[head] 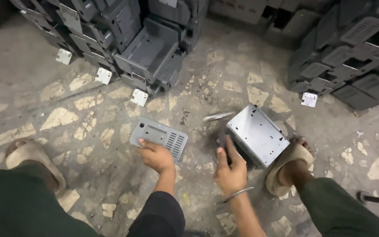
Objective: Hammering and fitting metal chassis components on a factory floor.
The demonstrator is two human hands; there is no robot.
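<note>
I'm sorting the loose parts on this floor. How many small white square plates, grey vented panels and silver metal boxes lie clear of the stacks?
Small white square plates: 4 (first one)
Grey vented panel: 1, touched by the left hand
Silver metal box: 1, beside the right hand, which grips a dark, blurred tool
Total: 6

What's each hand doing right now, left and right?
Left hand: fingers on the edge of the grey vented panel; grip unclear.
Right hand: closed on a dark tool handle beside the metal box.
</note>
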